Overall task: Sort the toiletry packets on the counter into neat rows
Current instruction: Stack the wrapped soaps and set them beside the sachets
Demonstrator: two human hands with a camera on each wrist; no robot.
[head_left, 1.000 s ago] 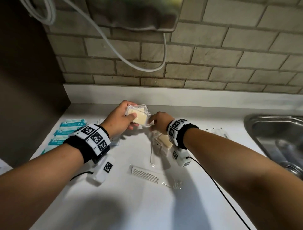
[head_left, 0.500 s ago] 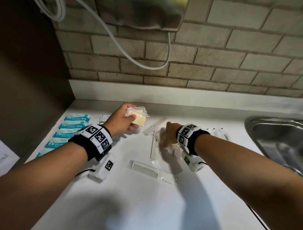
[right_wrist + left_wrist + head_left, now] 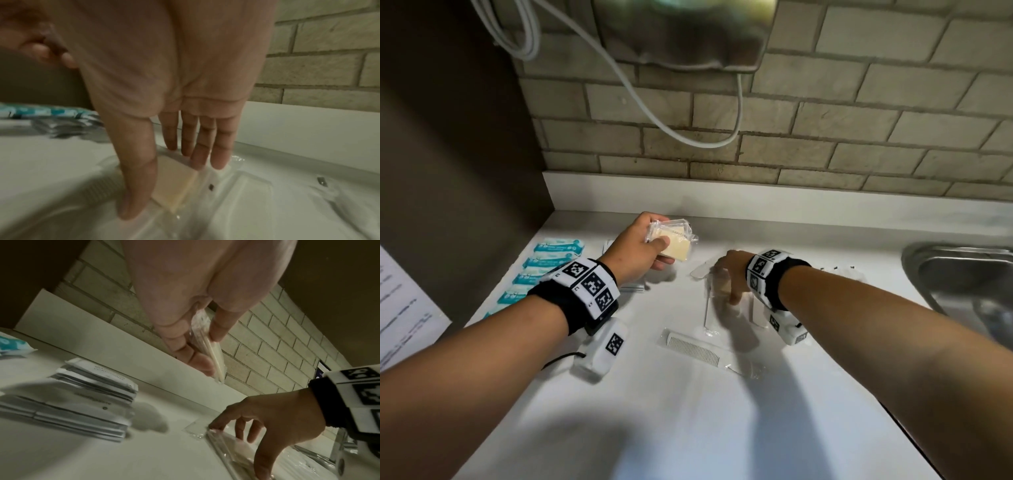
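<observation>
My left hand (image 3: 659, 238) is raised over the back of the white counter (image 3: 688, 428) and grips a small stack of clear-wrapped yellowish soap packets (image 3: 674, 243). In the left wrist view the stack (image 3: 207, 344) sits edge-on between thumb and fingers. My right hand (image 3: 727, 291) is down on the counter to the right. Its thumb and fingers pinch another soap packet (image 3: 174, 183) that lies flat among clear wrappers. A row of teal packets (image 3: 551, 263) lies at the left, with flat grey-and-white sachets (image 3: 92, 394) beside it.
A wrapped white comb (image 3: 698, 349) lies in front of the hands, and a long thin clear-wrapped item (image 3: 707, 308) lies next to my right hand. More clear packets (image 3: 849, 274) sit towards the steel sink (image 3: 962, 274). The brick wall closes the back, and a dark panel the left.
My right hand left the stack held by my left hand, dropped to the counter and settled on the loose soap packet. My left hand kept its stack raised.
</observation>
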